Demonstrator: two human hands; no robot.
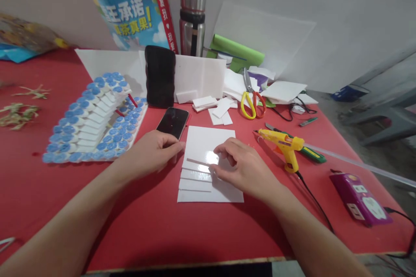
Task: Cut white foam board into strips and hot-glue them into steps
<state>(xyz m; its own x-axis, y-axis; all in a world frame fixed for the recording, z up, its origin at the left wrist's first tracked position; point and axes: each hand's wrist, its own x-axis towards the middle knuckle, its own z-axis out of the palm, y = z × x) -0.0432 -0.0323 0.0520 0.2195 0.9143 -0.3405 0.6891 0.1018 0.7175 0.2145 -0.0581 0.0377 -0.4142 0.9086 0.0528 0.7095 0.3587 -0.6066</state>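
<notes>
A white foam board (pixel 212 138) lies on the red table, with several thin white strips (pixel 195 185) across its lower left part, roughly in parallel steps. My right hand (pixel 242 164) is over the board; its thumb touches the right end of the uppermost strip (pixel 197 162), while the curled fingers are apart from the thumb. At the board's left edge, my left hand (pixel 152 151) has thumb and fingers pressed together; anything between them is hidden. A smartphone (pixel 173 122) lies just beyond my left hand.
A stepped model with blue-and-white discs (pixel 69 127) stands left. Right are a yellow glue gun (pixel 284 142), green utility knife (pixel 313 154) and purple power socket (pixel 360 199). Scissors (pixel 250 99), white offcuts (pixel 203 103), a black case (pixel 160 76) and a steel flask (pixel 192 21) are behind.
</notes>
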